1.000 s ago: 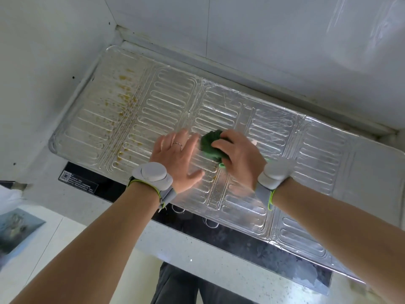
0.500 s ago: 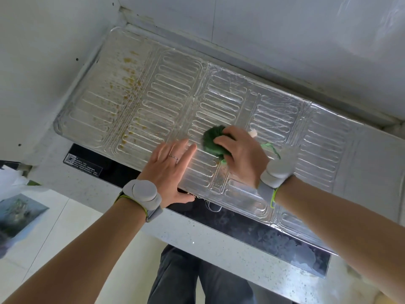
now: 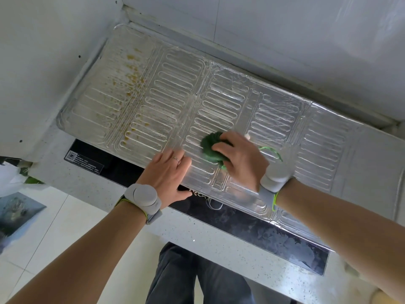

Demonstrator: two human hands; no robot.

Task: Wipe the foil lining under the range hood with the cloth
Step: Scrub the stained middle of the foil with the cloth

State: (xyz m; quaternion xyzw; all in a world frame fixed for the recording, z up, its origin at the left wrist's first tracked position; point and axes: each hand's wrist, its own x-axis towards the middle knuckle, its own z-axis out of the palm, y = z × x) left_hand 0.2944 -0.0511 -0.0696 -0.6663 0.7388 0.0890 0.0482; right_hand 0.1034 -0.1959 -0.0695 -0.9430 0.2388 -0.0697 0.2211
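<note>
With our right hand (image 3: 238, 160) curled tight around the green cloth (image 3: 211, 148) on the middle of the foil (image 3: 230, 95), and our left hand (image 3: 167, 174) flat beside it, we should rub gently toward the brown spots (image 3: 133, 77).

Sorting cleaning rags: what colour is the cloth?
Dark green cloth, gripped by the right hand; head view.

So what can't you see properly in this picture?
All in the head view:
- Most of the green cloth: the right hand covers it.
- Foil lining under the left hand: hidden.
- Black label: print too small to read.
- Foil's right end: cut off by the frame edge.
</note>
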